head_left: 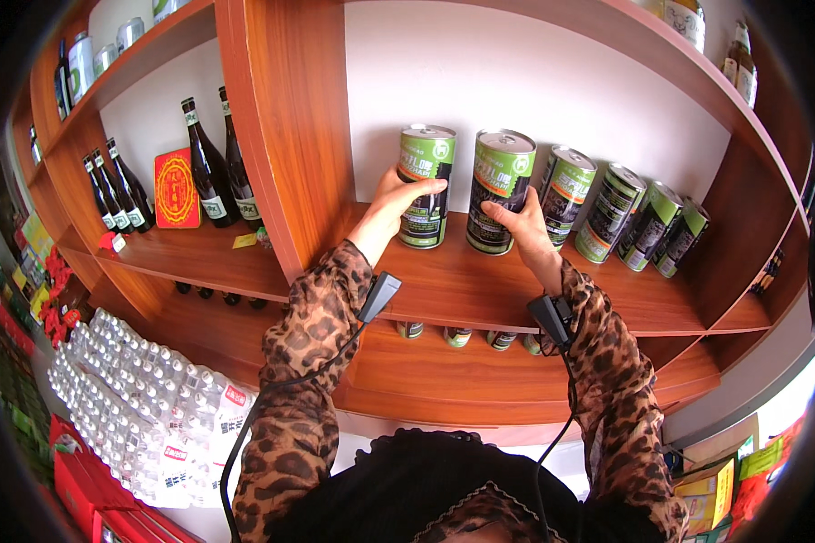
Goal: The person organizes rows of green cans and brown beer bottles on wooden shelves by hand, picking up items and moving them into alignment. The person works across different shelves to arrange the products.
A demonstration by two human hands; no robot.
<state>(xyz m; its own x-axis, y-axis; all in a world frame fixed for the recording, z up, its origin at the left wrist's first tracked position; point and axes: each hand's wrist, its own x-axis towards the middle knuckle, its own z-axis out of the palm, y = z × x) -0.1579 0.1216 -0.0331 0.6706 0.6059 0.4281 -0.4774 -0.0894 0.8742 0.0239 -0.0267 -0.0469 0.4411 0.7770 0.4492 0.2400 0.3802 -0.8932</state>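
Note:
My left hand (pixel 395 202) is wrapped around a tall green-and-black beer can (pixel 424 227), thumb across its front. My right hand (pixel 526 227) grips a second can (pixel 499 159) of the same kind from its right side. Both cans stand upright on a reddish-brown wooden shelf (pixel 462 292), a small gap between them. To the right of my right hand is a third can (pixel 570 176), partly hidden by my fingers and the second can. Beyond it more matching cans (pixel 611 214) line up toward the right wall of the compartment.
A wooden upright (pixel 285 136) divides this compartment from one with dark glass bottles (pixel 207 163) and a red-and-gold box (pixel 177 190). Cans (pixel 458 336) stand on the shelf below. Shrink-wrapped bottled water (pixel 149 400) is stacked at lower left. Black cables (pixel 326 366) hang from both wrists.

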